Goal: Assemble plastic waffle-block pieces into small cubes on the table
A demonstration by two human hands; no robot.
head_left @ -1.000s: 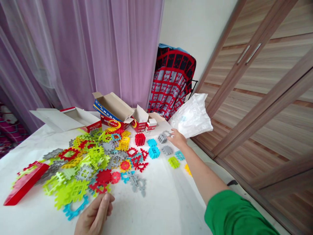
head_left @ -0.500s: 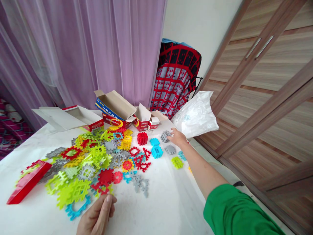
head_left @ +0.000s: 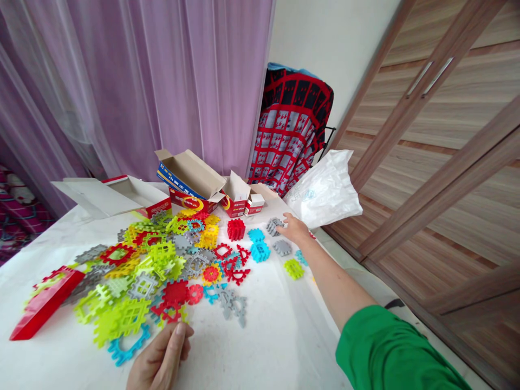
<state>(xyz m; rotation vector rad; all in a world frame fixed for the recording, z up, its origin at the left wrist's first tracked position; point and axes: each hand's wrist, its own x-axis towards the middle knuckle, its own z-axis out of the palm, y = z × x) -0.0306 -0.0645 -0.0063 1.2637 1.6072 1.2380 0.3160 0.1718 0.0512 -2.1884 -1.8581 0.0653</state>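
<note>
My right hand (head_left: 296,229) reaches far across the white table, thumb and fingers closed at the right side of a stack of grey interlocking tiles (head_left: 274,226). A loose grey tile (head_left: 282,248) lies just in front of that stack. To its left are a blue stack (head_left: 260,251) and a red stack (head_left: 236,229); a green tile (head_left: 293,268) lies nearer me. My left hand (head_left: 162,355) rests closed at the near edge of a mixed pile of toothed plastic tiles (head_left: 162,265), thumb over the curled fingers, with nothing showing in it.
Open cardboard boxes (head_left: 190,201) stand along the back of the table (head_left: 268,336). A white plastic bag (head_left: 325,192) sits at the back right, beside my right hand. A red container (head_left: 46,309) lies on its side at the left. Wooden cabinets (head_left: 439,179) rise on the right.
Both hands hold their places, the right one still at the grey stack. The view has shifted very slightly.
</note>
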